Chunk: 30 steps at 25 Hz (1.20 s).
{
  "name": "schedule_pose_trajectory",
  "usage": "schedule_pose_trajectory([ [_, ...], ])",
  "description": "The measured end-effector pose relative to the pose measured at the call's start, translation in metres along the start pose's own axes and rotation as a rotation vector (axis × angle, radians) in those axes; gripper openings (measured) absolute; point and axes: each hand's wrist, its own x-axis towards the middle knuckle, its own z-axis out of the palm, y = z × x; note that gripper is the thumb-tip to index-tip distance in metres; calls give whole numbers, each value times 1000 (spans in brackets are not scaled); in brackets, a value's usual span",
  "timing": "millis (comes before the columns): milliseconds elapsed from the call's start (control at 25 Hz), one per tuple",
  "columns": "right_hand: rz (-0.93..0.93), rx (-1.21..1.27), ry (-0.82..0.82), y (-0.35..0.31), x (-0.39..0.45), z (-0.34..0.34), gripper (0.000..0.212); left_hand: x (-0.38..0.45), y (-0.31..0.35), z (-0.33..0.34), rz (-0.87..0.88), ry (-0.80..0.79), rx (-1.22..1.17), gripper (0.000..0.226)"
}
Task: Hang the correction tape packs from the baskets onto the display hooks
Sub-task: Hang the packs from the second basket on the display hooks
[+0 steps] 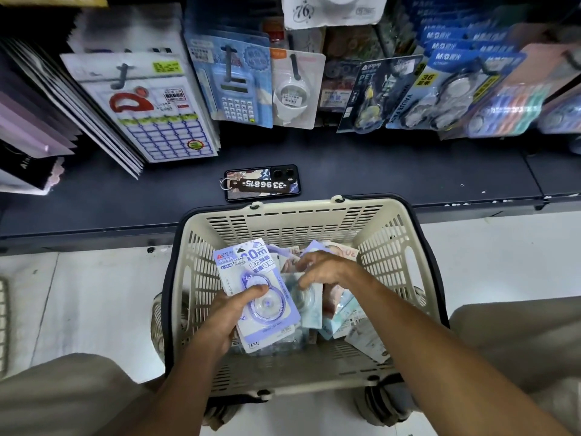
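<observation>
My left grip [232, 313] pinches a purple tape pack [254, 287] mid-frame; right grip [323, 272] curls into the basket [283, 221] pile, can't tell if it's holding anything.

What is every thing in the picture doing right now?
Left hand: grips a purple correction tape pack, thumb on its blister.
Right hand: fingers curled among loose packs.
Beige slotted plastic basket: upright, holding packs.
Dark phone: lying flat on the dark shelf.
Blue calculator pack: hanging on a hook.
</observation>
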Motion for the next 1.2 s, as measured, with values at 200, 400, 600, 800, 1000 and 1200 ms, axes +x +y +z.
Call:
schedule_pose_trajectory([
  [200, 27, -270, -98, -13, -56, -39, 40, -16, 17, 16, 68, -124, 5, 82],
  [400, -30, -550, 150, -44, -174, -120, 30, -63, 85, 54, 255, -347, 101, 93],
  [600, -280, -417, 366, -37, -310, -195, 25, -134, 208, 77, 551, -603, 214, 73],
  [800, -802, 629, 675, -14, -360, -227, 38, -205, 311, 97, 844, -538, 92, 78],
  [1000, -815, 961, 1004, -20, -345, -228, 7, -211, 322, 114, 899, -528, -46, 77],
  [1200, -735, 953, 1102, -10, -343, -219, 14, -205, 320, 130, 880, -533, -71, 59],
])
